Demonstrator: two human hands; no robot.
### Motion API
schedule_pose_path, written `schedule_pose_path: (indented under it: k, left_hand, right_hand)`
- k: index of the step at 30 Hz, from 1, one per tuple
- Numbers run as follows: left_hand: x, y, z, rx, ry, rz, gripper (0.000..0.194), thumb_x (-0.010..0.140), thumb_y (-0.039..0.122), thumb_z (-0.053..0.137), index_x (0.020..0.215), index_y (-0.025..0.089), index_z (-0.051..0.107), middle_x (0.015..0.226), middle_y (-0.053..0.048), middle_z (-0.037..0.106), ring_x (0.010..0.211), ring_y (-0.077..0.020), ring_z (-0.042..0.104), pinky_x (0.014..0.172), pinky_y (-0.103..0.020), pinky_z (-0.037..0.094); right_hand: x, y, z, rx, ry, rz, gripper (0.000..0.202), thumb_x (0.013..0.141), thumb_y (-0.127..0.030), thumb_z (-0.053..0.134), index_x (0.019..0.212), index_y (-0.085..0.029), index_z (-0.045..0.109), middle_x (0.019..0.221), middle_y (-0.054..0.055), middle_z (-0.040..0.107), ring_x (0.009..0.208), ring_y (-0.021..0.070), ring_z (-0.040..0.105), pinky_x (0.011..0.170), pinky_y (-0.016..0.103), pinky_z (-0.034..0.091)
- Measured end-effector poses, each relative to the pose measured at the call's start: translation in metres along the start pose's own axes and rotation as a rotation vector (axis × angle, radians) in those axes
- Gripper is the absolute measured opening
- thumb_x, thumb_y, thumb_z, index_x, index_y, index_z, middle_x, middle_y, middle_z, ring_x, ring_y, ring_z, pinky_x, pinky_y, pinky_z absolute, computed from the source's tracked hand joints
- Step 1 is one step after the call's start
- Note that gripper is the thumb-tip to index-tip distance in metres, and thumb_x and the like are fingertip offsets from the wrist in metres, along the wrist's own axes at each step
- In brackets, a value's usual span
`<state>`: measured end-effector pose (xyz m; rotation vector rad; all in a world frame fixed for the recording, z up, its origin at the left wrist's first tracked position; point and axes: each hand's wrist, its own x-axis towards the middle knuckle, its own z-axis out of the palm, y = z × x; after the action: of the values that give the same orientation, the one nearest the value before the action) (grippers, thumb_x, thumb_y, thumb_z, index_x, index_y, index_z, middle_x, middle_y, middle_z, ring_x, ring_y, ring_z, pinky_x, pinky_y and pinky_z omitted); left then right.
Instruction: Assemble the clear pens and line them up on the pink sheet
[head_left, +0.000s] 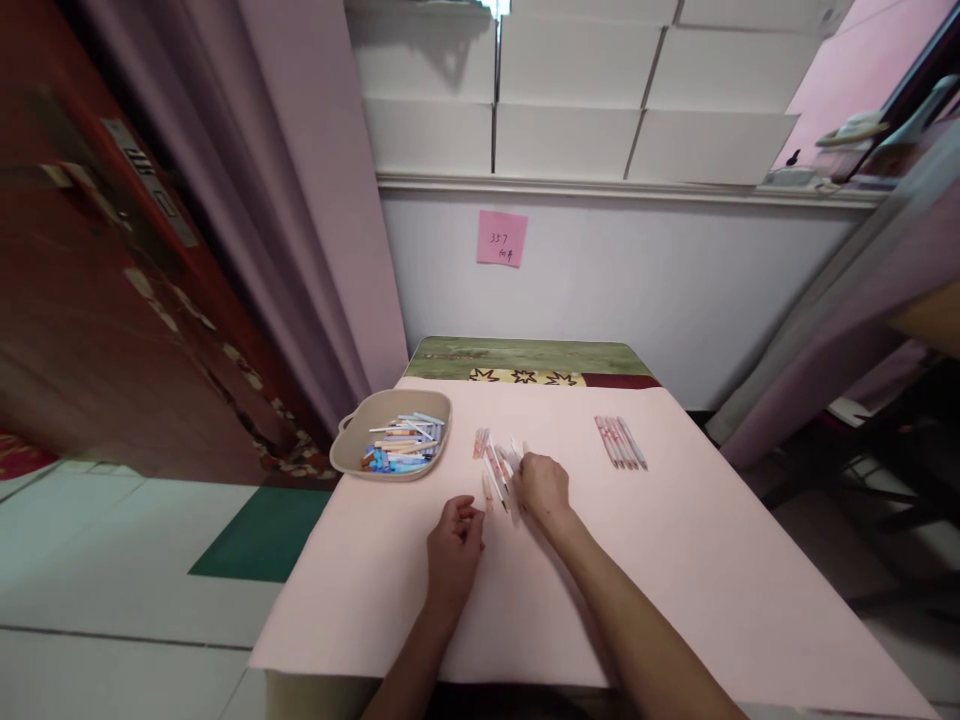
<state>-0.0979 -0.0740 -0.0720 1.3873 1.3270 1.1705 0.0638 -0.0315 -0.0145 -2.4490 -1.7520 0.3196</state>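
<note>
Pens lie just ahead btwn hands, long axes front-back; right hand on them, fingers curled; left hand loosely clenched nr one.

Two bare forearms, no sleeves in view. Left hand and right hand bare: no gloves, rings, watch or wristband visible.

A small table with a green patterned top at its far edge is covered by a pale pink sheet. On the sheet lie a beige basket of blue and white pens at the left, a loose cluster of pink pens in the middle, and a tidy row of pink pens to the right, well apart.
</note>
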Motion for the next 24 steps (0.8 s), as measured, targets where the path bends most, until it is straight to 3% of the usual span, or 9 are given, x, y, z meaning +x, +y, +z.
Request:
schedule_pose_path:
  k: [3,5,7,10,12,14,19,24]
  left_hand:
    - [-0.002,0.006,-0.001,-0.149,-0.037,-0.069,0.031,0.076,0.04,0.065,0.098,0.018,0.058,0.077,-0.002,0.066,0.05,-0.0115,0.056,0.045,-0.023,0.044]
    - [-0.002,0.011,-0.001,-0.258,-0.094,-0.112,0.036,0.073,0.039,0.069,0.1,0.018,0.06,0.081,-0.004,0.068,0.052,-0.0123,0.058,0.045,-0.023,0.044]
    - [-0.002,0.014,0.001,-0.384,-0.143,-0.154,0.04,0.072,0.039,0.07,0.104,0.017,0.061,0.084,-0.006,0.07,0.055,-0.0136,0.061,0.047,-0.024,0.047]
    - [0.002,0.016,0.007,-0.518,-0.146,-0.192,0.033,0.071,0.037,0.072,0.094,0.015,0.064,0.063,0.0,0.066,0.048,-0.0108,0.056,0.045,-0.021,0.044]
    - [0.007,0.015,0.01,-0.591,-0.141,-0.207,0.025,0.072,0.035,0.072,0.085,0.014,0.065,0.054,0.003,0.059,0.044,-0.0073,0.05,0.043,-0.018,0.039]
    - [0.013,0.016,0.01,-0.701,-0.138,-0.231,0.021,0.074,0.032,0.07,0.08,0.013,0.064,0.059,0.001,0.062,0.048,-0.006,0.05,0.045,-0.016,0.038]
    - [0.028,0.017,0.001,-0.969,-0.117,-0.359,0.018,0.069,0.024,0.075,0.077,0.014,0.061,0.078,-0.003,0.069,0.054,-0.0048,0.053,0.047,-0.014,0.041]
    - [0.024,0.014,-0.005,-0.993,-0.189,-0.403,0.017,0.071,0.021,0.073,0.078,0.014,0.06,0.077,-0.004,0.069,0.053,-0.0048,0.054,0.047,-0.014,0.043]
  right_hand:
    - [-0.013,0.013,0.003,0.191,0.122,0.006,0.026,0.086,-0.024,0.046,0.099,-0.017,0.067,0.087,0.009,0.072,0.082,0.0195,0.067,0.069,0.025,0.046]
    - [-0.029,0.016,0.013,0.529,0.191,-0.063,0.021,0.082,-0.026,0.049,0.09,-0.017,0.067,0.075,0.004,0.07,0.069,0.016,0.065,0.064,0.022,0.046]
    - [-0.047,0.013,0.028,0.821,0.15,-0.157,0.018,0.08,-0.029,0.052,0.082,-0.018,0.065,0.064,0.001,0.067,0.057,0.0143,0.061,0.053,0.02,0.044]
    - [-0.067,0.006,0.044,0.969,0.082,-0.233,0.019,0.08,-0.035,0.056,0.081,-0.018,0.067,0.06,0.0,0.065,0.05,0.0122,0.056,0.046,0.019,0.041]
    - [-0.07,0.008,0.045,0.98,0.088,-0.254,0.021,0.08,-0.037,0.059,0.085,-0.018,0.068,0.063,0.0,0.067,0.05,0.0117,0.055,0.048,0.019,0.041]
    - [-0.066,0.017,0.039,0.941,0.147,-0.229,0.021,0.081,-0.037,0.058,0.084,-0.019,0.069,0.067,0.001,0.068,0.053,0.012,0.056,0.052,0.02,0.042]
    - [-0.052,0.044,0.023,0.53,0.223,-0.09,0.015,0.08,-0.023,0.055,0.073,-0.02,0.068,0.072,0.002,0.067,0.065,0.0143,0.06,0.063,0.022,0.04]
    - [-0.054,0.034,0.031,0.279,0.162,-0.087,0.016,0.082,-0.027,0.056,0.083,-0.021,0.071,0.085,0.004,0.069,0.075,0.0158,0.063,0.064,0.023,0.038]
